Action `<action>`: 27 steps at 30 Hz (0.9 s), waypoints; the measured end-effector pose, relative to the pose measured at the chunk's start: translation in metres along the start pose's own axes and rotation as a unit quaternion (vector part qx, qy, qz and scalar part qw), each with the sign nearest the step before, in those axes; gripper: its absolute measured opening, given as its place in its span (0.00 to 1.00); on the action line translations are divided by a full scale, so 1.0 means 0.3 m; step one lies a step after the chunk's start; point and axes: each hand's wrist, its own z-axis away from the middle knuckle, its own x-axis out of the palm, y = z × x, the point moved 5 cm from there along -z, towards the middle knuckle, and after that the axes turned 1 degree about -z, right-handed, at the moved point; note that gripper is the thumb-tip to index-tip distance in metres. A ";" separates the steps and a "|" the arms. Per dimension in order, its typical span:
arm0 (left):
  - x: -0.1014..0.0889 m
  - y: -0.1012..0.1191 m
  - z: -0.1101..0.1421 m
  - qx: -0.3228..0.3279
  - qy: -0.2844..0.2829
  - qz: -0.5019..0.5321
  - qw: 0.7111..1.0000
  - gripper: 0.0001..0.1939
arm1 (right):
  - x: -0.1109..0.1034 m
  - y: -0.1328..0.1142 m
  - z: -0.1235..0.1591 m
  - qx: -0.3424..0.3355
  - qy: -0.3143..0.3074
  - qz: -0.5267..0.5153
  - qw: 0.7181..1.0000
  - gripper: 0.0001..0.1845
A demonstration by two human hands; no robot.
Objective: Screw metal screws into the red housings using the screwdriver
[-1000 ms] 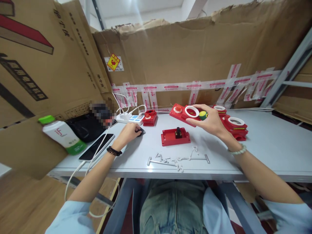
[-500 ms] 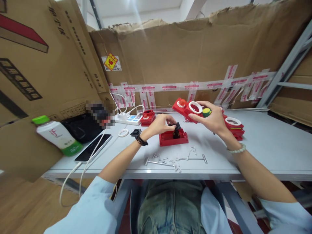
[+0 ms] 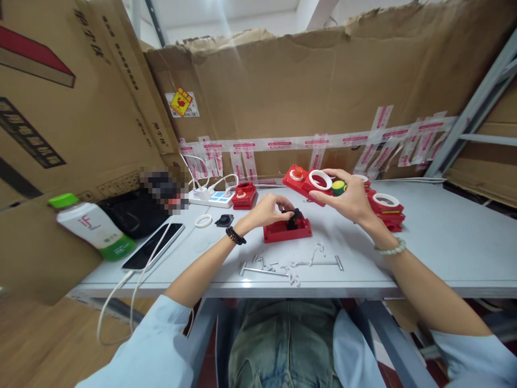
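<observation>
My left hand pinches a small black part that sits inside an open red box on the table. Above and to the right, my right hand grips a red panel, holding it tilted off the table. That panel carries an orange-red button, a white ring and a green-and-yellow button. In front of the red box lie T-shaped metal wrenches among small screws and white bits.
A white ring and a flat black part lie left. Behind stand a power strip and a red button box. Another red housing is at right. A phone and bottle are far left.
My left hand has turned slightly and lowered the black part a little into the red box. My right hand and the panel have shifted slightly left.
</observation>
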 end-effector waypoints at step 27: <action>-0.026 -0.019 0.047 -0.013 -0.009 0.021 1.000 0.24 | 0.010 0.000 0.005 0.014 -0.014 0.004 1.000 0.33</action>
